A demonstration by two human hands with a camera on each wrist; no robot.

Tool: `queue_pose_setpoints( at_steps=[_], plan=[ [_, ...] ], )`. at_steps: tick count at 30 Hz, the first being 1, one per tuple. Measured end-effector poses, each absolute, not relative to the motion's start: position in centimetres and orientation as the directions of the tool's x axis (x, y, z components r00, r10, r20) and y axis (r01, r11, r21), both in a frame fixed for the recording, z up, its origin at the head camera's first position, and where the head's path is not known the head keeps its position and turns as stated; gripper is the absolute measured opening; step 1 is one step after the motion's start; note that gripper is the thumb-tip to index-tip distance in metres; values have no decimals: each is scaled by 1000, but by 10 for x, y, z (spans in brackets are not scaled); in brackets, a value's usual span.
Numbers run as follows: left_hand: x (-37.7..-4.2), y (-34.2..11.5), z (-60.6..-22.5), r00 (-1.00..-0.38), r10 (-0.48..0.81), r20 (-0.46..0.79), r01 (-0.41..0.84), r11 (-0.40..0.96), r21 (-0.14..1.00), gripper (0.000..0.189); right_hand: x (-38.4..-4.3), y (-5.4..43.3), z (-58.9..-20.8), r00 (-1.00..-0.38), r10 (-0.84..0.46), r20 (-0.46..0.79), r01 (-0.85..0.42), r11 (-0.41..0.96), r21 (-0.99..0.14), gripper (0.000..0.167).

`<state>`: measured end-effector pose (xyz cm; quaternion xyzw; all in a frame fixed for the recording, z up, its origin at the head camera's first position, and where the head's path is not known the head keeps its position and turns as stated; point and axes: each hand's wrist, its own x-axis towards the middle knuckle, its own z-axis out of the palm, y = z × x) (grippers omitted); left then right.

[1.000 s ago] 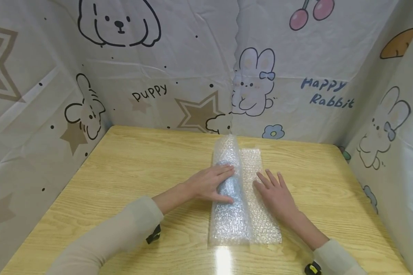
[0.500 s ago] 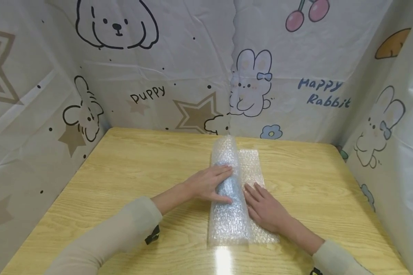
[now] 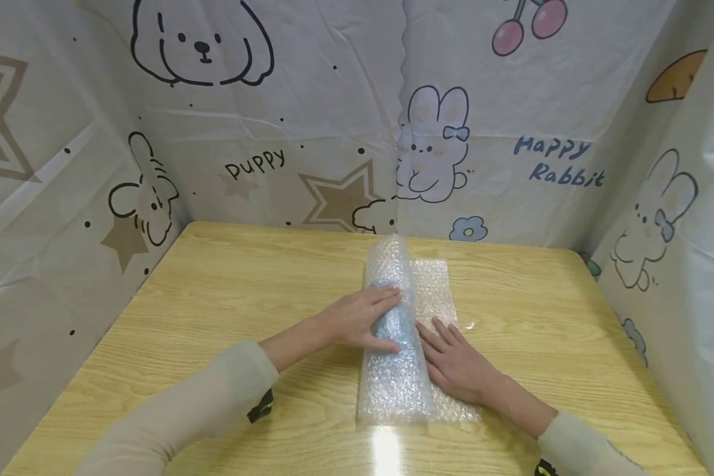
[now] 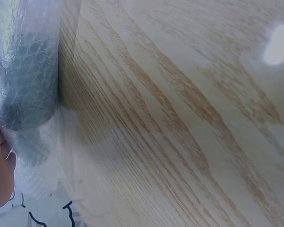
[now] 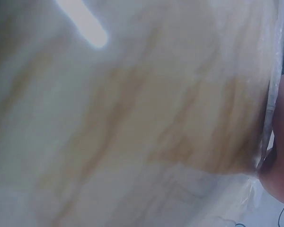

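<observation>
A roll of clear bubble wrap [image 3: 393,390] lies lengthwise on the table, and a bluish-grey object [image 4: 28,80] shows through its layers in the left wrist view. My left hand [image 3: 363,317] rests across the top of the roll, thumb apart from the fingers. A flat flap of bubble wrap [image 3: 436,287] extends from the roll's right side. On this flap my right hand [image 3: 461,363] lies with fingers extended, their tips right at the roll's edge. Beyond the right fingers, a small shiny strip [image 3: 467,325] sticks out past the flap's edge.
The wood-grain table [image 3: 244,277] reaches back to a printed cloth [image 3: 333,99] with cartoon animals, which hangs behind it and along both sides. A bright light reflection [image 3: 387,449] shows on the tabletop near the front.
My right hand has moved left along the flap, up against the roll. The small shiny strip now shows beyond its fingers. My left hand has stayed on the roll.
</observation>
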<state>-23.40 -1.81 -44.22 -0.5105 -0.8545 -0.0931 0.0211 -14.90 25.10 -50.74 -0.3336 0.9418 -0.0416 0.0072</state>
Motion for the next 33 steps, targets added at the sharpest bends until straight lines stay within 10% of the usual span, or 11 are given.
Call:
queue_pose_setpoints(
  at_steps=[8, 16, 33],
  plan=[
    [-233, -19, -441, -446, 882, 153, 894, 433, 116, 98, -149, 251, -508, -762, -646, 47, -648, 757, -89, 54],
    [-230, -15, -440, -258, 956, 138, 965, 249, 78, 58, -148, 251, -509, -771, -637, 20, -635, 766, -94, 55],
    [-220, -29, -438, -235, 959, 156, 970, 241, -18, 59, -149, 252, -509, -767, -639, 50, -639, 756, -138, 58]
  ],
)
